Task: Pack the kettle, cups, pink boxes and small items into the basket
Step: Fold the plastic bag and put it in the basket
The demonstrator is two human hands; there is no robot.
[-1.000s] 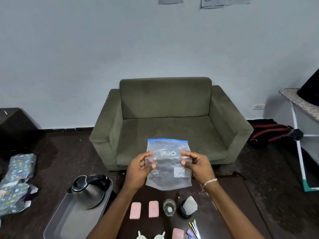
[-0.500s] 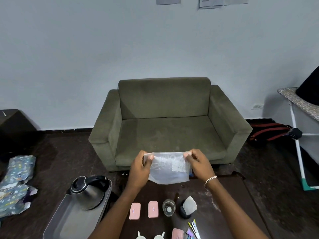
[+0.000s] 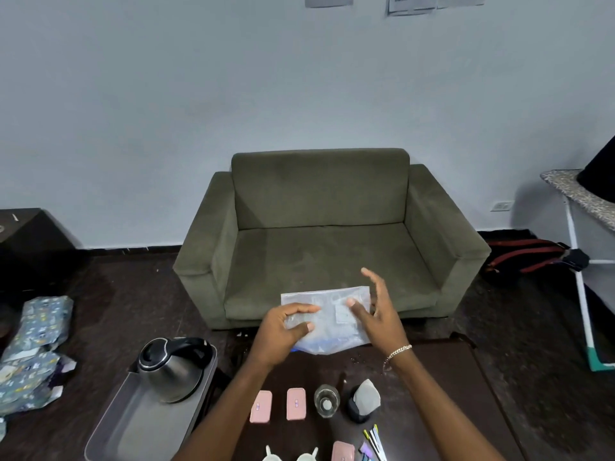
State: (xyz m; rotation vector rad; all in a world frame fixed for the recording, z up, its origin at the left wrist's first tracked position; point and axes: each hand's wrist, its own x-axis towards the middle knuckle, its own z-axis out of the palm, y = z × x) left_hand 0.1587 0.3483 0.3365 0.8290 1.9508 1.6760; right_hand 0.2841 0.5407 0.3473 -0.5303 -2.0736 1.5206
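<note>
My left hand (image 3: 286,331) pinches the left part of a clear zip bag (image 3: 332,322) held flat above the dark table's far edge. My right hand (image 3: 377,309) hovers at the bag's right side, fingers spread, holding nothing. A steel kettle (image 3: 171,371) with a black handle stands in the grey basket (image 3: 133,430) at the left. On the table (image 3: 439,394) lie two pink boxes (image 3: 261,406) (image 3: 296,404), a third pink box (image 3: 342,451), a small glass (image 3: 326,400), a dark jar with a pale pouch (image 3: 364,400), two white cups (image 3: 289,455) and several pens (image 3: 374,442).
A green sofa (image 3: 326,234) stands beyond the table against the wall. Patterned wrapping paper (image 3: 33,347) lies on the floor at the left, a dark cabinet (image 3: 30,241) behind it. At the right are a white-legged stand (image 3: 579,254) and a red-strapped bag (image 3: 529,256).
The bag went from upright in both hands to folded over and flat. My right hand has let go and opened; the left hand keeps hold.
</note>
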